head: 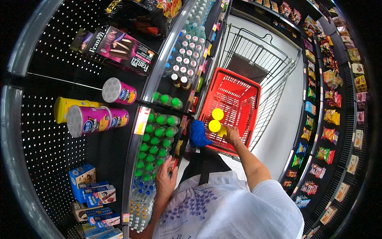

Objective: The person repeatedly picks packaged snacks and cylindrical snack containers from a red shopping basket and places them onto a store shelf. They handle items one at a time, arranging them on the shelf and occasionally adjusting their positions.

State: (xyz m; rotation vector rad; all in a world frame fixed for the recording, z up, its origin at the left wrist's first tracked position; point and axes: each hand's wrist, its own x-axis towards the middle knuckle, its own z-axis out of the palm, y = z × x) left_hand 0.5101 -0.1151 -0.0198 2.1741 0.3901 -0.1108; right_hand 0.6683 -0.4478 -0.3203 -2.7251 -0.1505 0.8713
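My right hand [232, 135] reaches into the near end of a red plastic shopping basket [256, 103], its fingers against a yellow item [222, 131]. Whether the fingers grip it is hard to tell. Beside it in the basket are two round, bright yellow tops, one [214, 126] nearer and one [218, 114] farther. A fuzzy blue thing [198, 133] lies at the basket's near left corner. My left hand [166, 177], empty with fingers apart, is beside the shelf of green-capped bottles [153, 149].
The basket rests in a metal wire shopping cart [268, 86]. At left, a black perforated shelf holds purple snack canisters [89, 120], a yellow canister [64, 110], a Franzzi box [125, 50] and blue boxes [82, 179]. Snack-bag shelves [318, 119] line the right.
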